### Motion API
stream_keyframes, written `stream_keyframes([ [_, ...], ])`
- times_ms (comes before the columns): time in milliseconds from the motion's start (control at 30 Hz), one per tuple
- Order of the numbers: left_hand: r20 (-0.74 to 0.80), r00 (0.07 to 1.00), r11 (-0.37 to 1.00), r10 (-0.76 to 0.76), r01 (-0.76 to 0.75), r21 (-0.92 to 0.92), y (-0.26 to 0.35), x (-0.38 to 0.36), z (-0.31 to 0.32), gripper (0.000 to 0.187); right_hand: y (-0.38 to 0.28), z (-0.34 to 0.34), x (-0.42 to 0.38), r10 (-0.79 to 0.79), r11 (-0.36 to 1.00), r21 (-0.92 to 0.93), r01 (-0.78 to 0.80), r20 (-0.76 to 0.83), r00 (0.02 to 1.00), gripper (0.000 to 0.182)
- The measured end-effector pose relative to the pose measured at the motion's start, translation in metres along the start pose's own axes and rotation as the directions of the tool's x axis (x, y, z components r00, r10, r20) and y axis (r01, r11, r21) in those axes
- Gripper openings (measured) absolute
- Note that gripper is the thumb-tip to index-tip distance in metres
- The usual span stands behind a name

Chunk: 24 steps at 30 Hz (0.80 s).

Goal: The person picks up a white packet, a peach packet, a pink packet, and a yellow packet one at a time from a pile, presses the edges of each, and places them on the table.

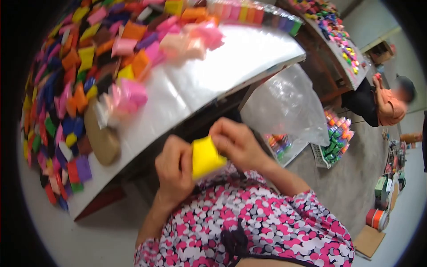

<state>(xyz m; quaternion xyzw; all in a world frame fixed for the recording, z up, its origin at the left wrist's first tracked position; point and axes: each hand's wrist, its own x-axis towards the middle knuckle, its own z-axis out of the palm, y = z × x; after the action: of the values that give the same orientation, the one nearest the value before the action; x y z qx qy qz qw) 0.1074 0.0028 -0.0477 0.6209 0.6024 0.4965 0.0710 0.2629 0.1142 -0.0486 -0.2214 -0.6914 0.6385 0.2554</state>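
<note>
In front of my chest I hold a yellow block of modelling clay (204, 156), slightly blurred. My left hand (174, 165) is closed on its left side, fingers curled round it. The fingertips of my right hand (236, 141) pinch its upper right corner. Both hands are just off the front edge of the white-topped table (178, 95). A pile of colourful clay blocks (71, 93) covers the table's left part. Nearer the edge lie pink wrapped packets (127, 96) and a brown oblong object (102, 135).
A row of clay blocks in clear wrap (253, 15) lies along the table's back. A clear plastic bag (289, 98) hangs beside the table, near a white basket of colourful packets (336, 141). Another person (391, 104) sits by a second loaded table (331, 38).
</note>
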Motion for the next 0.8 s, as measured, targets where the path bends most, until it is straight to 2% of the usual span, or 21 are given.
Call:
stream_keyframes([
  [33, 0.0, 0.996, 0.991, -0.095, 0.094, -0.095, -0.002, 0.003, 0.002, 0.004, 0.002, -0.003, 0.003, 0.171, 0.943, 0.276, -0.188, 0.086, 0.981, 0.011],
  [67, 0.009, 0.989, 0.971, -0.15, 0.149, -0.188, -0.003, 0.005, 0.002, 0.006, 0.003, -0.009, 0.007, 0.298, 0.786, 0.501, -0.363, 0.207, 0.932, 0.012],
  [100, 0.023, 0.971, 0.934, -0.24, 0.237, -0.267, -0.004, 0.004, 0.005, 0.008, 0.01, -0.015, 0.009, 0.257, 0.746, 0.543, -0.385, 0.298, 0.919, 0.014],
  [200, 0.132, 0.876, 0.732, -0.464, 0.463, -0.5, 0.001, 0.008, 0.003, 0.015, 0.001, -0.012, 0.011, 0.233, 0.855, 0.429, -0.292, 0.184, 0.955, 0.013],
  [233, 0.185, 0.834, 0.637, -0.52, 0.523, -0.565, 0.003, 0.011, 0.002, 0.017, -0.003, -0.012, 0.011, 0.19, 0.948, 0.237, -0.213, 0.116, 0.975, 0.018],
  [300, 0.197, 0.833, 0.609, -0.517, 0.519, -0.6, 0.004, 0.013, 0.001, 0.019, -0.005, -0.012, 0.01, 0.018, 0.999, 0.034, -0.018, 0.024, 1.0, 0.026],
  [367, 0.207, 0.829, 0.609, -0.519, 0.528, -0.592, 0.004, 0.016, 0.001, 0.019, -0.01, -0.011, 0.012, -0.127, 0.987, -0.1, 0.126, -0.002, 0.992, 0.033],
  [467, 0.268, 0.803, 0.511, -0.532, 0.557, -0.655, 0.009, 0.021, 0.003, 0.02, -0.026, -0.009, 0.016, -0.267, 0.948, -0.175, 0.266, 0.017, 0.964, 0.041],
  [567, 0.345, 0.761, 0.375, -0.549, 0.593, -0.712, 0.007, 0.023, -0.002, 0.022, -0.018, -0.011, 0.019, -0.161, 0.982, -0.099, 0.159, -0.02, 0.987, 0.036],
  [667, 0.369, 0.749, 0.234, -0.55, 0.563, -0.793, 0.002, 0.022, -0.006, 0.025, -0.012, -0.006, 0.022, -0.067, 0.978, 0.191, 0.081, -0.08, 0.995, 0.03],
  [700, 0.321, 0.778, 0.309, -0.54, 0.538, -0.784, -0.002, 0.019, -0.007, 0.025, -0.012, -0.006, 0.022, -0.026, 0.968, 0.247, 0.043, -0.07, 0.997, 0.028],
  [800, 0.18, 0.849, 0.523, -0.497, 0.458, -0.719, -0.008, 0.014, -0.004, 0.029, -0.017, -0.011, 0.023, -0.017, 0.973, 0.23, 0.032, -0.066, 0.998, 0.026],
])
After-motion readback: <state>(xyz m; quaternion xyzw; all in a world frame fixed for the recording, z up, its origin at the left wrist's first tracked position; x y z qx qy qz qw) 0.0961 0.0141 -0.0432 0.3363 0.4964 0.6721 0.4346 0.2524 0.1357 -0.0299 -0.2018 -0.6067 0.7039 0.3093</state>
